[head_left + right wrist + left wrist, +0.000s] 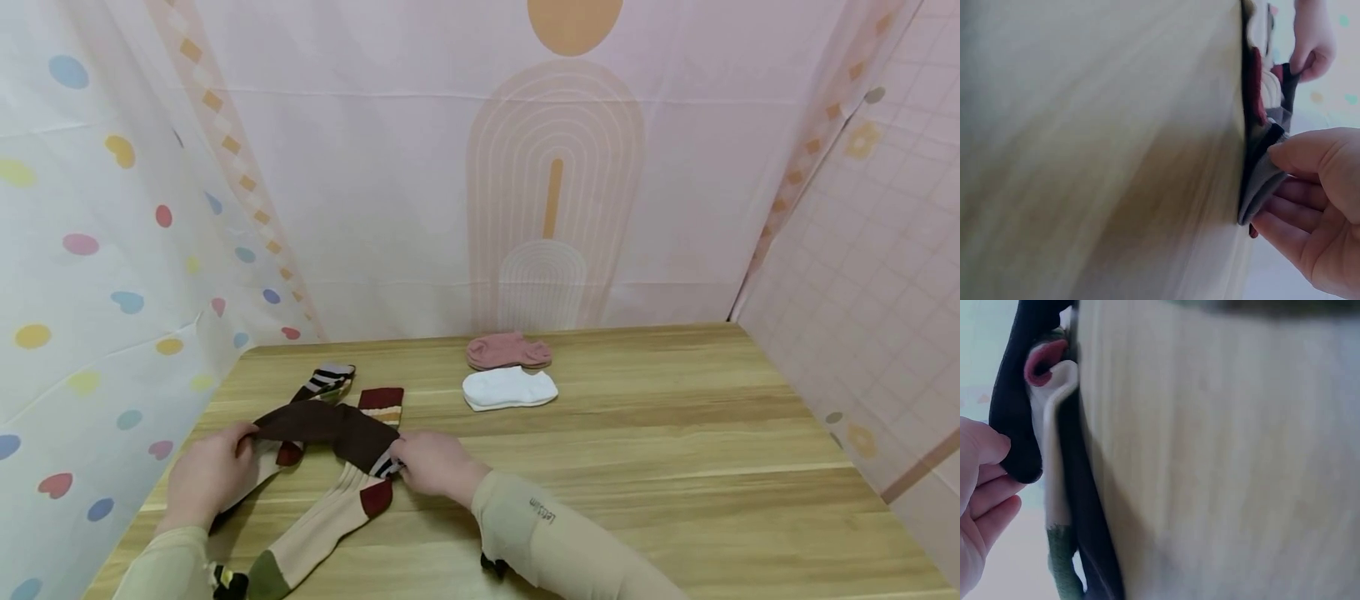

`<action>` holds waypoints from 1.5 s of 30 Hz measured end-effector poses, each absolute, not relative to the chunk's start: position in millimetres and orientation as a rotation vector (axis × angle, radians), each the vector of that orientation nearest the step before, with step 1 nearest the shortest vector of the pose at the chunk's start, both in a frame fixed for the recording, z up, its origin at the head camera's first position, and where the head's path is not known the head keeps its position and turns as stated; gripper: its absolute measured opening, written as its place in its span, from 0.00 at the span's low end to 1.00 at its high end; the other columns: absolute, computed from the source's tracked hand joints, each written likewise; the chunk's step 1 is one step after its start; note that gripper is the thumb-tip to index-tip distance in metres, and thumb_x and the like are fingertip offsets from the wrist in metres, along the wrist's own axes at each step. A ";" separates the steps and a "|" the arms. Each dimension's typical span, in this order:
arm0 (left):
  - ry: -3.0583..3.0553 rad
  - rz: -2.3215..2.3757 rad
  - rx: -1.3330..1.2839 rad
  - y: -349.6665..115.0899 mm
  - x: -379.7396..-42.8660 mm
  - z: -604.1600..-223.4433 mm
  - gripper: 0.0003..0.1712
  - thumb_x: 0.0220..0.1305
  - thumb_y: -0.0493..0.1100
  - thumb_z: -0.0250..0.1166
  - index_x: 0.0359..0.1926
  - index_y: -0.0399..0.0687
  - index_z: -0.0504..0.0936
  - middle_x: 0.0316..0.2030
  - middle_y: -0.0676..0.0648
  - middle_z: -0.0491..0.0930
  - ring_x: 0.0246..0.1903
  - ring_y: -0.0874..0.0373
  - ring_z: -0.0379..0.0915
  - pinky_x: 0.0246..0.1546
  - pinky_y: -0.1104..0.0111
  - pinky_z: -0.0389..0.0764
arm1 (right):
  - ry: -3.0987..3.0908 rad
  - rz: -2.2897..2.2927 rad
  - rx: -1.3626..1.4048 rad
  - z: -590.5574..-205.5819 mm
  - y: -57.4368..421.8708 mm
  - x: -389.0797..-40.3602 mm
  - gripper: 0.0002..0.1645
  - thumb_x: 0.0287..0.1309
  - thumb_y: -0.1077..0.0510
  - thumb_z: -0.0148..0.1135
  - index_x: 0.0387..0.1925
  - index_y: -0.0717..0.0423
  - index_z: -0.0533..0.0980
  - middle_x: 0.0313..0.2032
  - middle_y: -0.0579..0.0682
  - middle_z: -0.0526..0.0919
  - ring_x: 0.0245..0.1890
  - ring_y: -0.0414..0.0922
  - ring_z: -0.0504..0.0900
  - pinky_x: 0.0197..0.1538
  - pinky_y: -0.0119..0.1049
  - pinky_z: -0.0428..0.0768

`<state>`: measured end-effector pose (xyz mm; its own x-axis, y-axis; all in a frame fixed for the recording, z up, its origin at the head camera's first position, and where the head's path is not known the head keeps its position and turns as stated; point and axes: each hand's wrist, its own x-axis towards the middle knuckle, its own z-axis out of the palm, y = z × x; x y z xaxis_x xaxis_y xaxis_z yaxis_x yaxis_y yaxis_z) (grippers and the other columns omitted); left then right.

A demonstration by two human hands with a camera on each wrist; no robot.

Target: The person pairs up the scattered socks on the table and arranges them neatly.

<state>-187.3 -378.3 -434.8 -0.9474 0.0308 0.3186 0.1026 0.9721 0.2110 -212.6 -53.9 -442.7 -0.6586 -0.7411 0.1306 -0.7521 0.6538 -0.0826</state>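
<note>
A dark brown sock (pixel 311 422) with a striped cuff stretches between my two hands over other socks. My left hand (pixel 210 471) pinches its toe end, seen close up in the left wrist view. With thumb and fingers, my right hand (pixel 438 462) pinches the grey-and-black striped cuff (pixel 1263 178) at the other end. Beneath lies a cream sock (pixel 318 529) with a green toe, a dark red heel and a dark red cuff. Another striped cuff (pixel 330 377) and a second cream sock (pixel 1057 469) with a green toe show at the left, partly covered.
Farther back on the wooden table (pixel 675 433) lie pink ankle socks (pixel 508 351) and, just in front of them, white ankle socks (pixel 510 388). Patterned curtains (pixel 375 167) enclose the table at the back and both sides.
</note>
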 end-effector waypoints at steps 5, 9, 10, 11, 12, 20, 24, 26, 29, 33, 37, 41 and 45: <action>-2.686 -0.404 -0.105 -373.4 -188.9 -433.9 0.07 0.64 0.32 0.61 0.42 0.36 0.82 0.34 0.32 0.83 0.28 0.37 0.78 0.28 0.44 0.75 | -2.816 0.406 1.218 -441.4 -44.7 -217.1 0.02 0.62 0.58 0.64 0.36 0.47 0.81 0.32 0.37 0.81 0.29 0.32 0.75 0.34 0.25 0.74; -2.585 -0.485 -0.105 -365.0 -191.2 -430.4 0.07 0.65 0.32 0.62 0.43 0.35 0.81 0.35 0.33 0.83 0.29 0.37 0.78 0.29 0.44 0.76 | -2.822 0.665 1.139 -440.8 -35.9 -221.7 0.04 0.65 0.58 0.62 0.39 0.48 0.81 0.33 0.38 0.82 0.29 0.32 0.74 0.35 0.24 0.73; -2.568 -0.503 -0.097 -363.0 -191.6 -429.2 0.07 0.65 0.33 0.61 0.43 0.36 0.81 0.34 0.34 0.83 0.28 0.38 0.78 0.29 0.45 0.76 | -2.817 0.733 1.118 -440.3 -33.7 -223.0 0.04 0.65 0.58 0.61 0.40 0.48 0.81 0.32 0.38 0.81 0.29 0.32 0.73 0.35 0.24 0.72; -2.550 -0.519 -0.092 -361.1 -192.1 -428.2 0.06 0.66 0.33 0.61 0.43 0.36 0.81 0.34 0.34 0.83 0.27 0.39 0.78 0.28 0.47 0.76 | -2.808 0.794 1.100 -439.3 -31.6 -224.0 0.04 0.66 0.58 0.61 0.39 0.49 0.81 0.31 0.39 0.81 0.28 0.33 0.73 0.34 0.24 0.72; -2.533 -0.535 -0.084 -359.1 -192.7 -426.8 0.06 0.66 0.33 0.61 0.43 0.36 0.81 0.34 0.35 0.83 0.26 0.40 0.78 0.27 0.48 0.76 | -2.795 0.843 1.082 -438.5 -29.5 -225.2 0.04 0.66 0.59 0.61 0.39 0.49 0.81 0.31 0.39 0.80 0.28 0.33 0.72 0.34 0.24 0.71; -2.435 -0.634 -0.023 -337.8 -195.7 -412.0 0.07 0.67 0.37 0.63 0.42 0.36 0.81 0.36 0.34 0.83 0.30 0.41 0.78 0.31 0.54 0.74 | -2.637 1.050 0.909 -427.2 -7.9 -228.9 0.02 0.63 0.60 0.64 0.37 0.52 0.81 0.33 0.43 0.83 0.32 0.36 0.77 0.40 0.29 0.76; -2.404 -0.681 -0.017 -324.1 -195.2 -402.7 0.08 0.68 0.39 0.64 0.42 0.36 0.82 0.38 0.35 0.84 0.37 0.38 0.80 0.37 0.56 0.73 | -2.532 1.195 0.843 -422.4 6.9 -230.1 0.02 0.63 0.62 0.63 0.37 0.55 0.81 0.35 0.47 0.85 0.36 0.41 0.83 0.44 0.32 0.80; -2.402 -0.705 -0.022 -317.2 -194.4 -398.9 0.09 0.68 0.40 0.64 0.42 0.37 0.83 0.40 0.36 0.84 0.39 0.39 0.79 0.38 0.60 0.72 | -2.471 1.247 0.814 -421.2 15.2 -231.9 0.03 0.61 0.64 0.64 0.36 0.56 0.81 0.35 0.48 0.85 0.36 0.43 0.84 0.44 0.32 0.81; -2.393 -0.747 -0.021 -307.4 -194.1 -394.2 0.09 0.68 0.41 0.65 0.42 0.38 0.84 0.40 0.38 0.84 0.41 0.42 0.79 0.39 0.69 0.70 | -2.401 1.292 0.765 -418.5 27.8 -233.8 0.03 0.60 0.65 0.64 0.36 0.57 0.81 0.33 0.48 0.85 0.33 0.43 0.85 0.41 0.33 0.81; -2.384 -0.805 -0.034 -294.2 -195.7 -388.3 0.08 0.66 0.42 0.67 0.41 0.41 0.86 0.39 0.41 0.85 0.40 0.49 0.78 0.39 0.75 0.69 | -2.368 1.373 0.665 -412.8 45.1 -233.5 0.03 0.59 0.65 0.65 0.36 0.56 0.80 0.32 0.47 0.84 0.31 0.42 0.83 0.39 0.33 0.81; -2.382 -0.867 -0.048 -279.3 -197.3 -382.4 0.08 0.66 0.42 0.68 0.41 0.42 0.87 0.38 0.42 0.86 0.38 0.57 0.77 0.38 0.77 0.70 | -2.339 1.429 0.563 -407.2 61.8 -233.3 0.02 0.59 0.65 0.66 0.35 0.57 0.80 0.31 0.48 0.83 0.31 0.42 0.82 0.38 0.34 0.81; -2.374 -1.014 -0.062 -263.7 -200.7 -378.9 0.10 0.67 0.44 0.67 0.41 0.41 0.87 0.40 0.42 0.86 0.37 0.72 0.74 0.37 0.82 0.70 | -2.302 1.432 0.496 -401.9 78.1 -234.0 0.03 0.58 0.67 0.67 0.34 0.60 0.81 0.31 0.50 0.84 0.31 0.43 0.81 0.37 0.33 0.80; -2.371 -1.131 -0.103 -251.4 -205.8 -379.7 0.12 0.68 0.44 0.66 0.43 0.40 0.87 0.43 0.42 0.85 0.38 0.78 0.72 0.37 0.83 0.72 | -2.288 1.403 0.443 -398.8 94.2 -235.3 0.04 0.58 0.68 0.66 0.36 0.61 0.81 0.31 0.51 0.84 0.30 0.44 0.80 0.35 0.32 0.79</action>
